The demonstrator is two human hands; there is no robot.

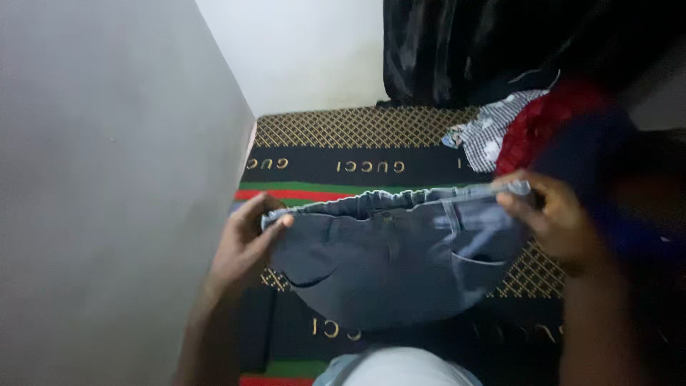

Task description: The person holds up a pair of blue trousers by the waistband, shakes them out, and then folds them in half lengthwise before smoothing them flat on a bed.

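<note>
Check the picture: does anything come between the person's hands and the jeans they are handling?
Nothing visible does. The left hand and the right hand each grip the waistband of the blue jeans directly, one at each end.

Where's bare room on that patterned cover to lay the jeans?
Free: the patterned cover between the jeans waistband and the white wall. Crowded: far right, where the checked cloth and red cloth lie. The left hand and right hand hold the waistband ends.

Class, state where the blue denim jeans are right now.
In the head view, the jeans hang mid-frame, held by the waistband between the left hand and right hand, above the patterned rug.
</note>
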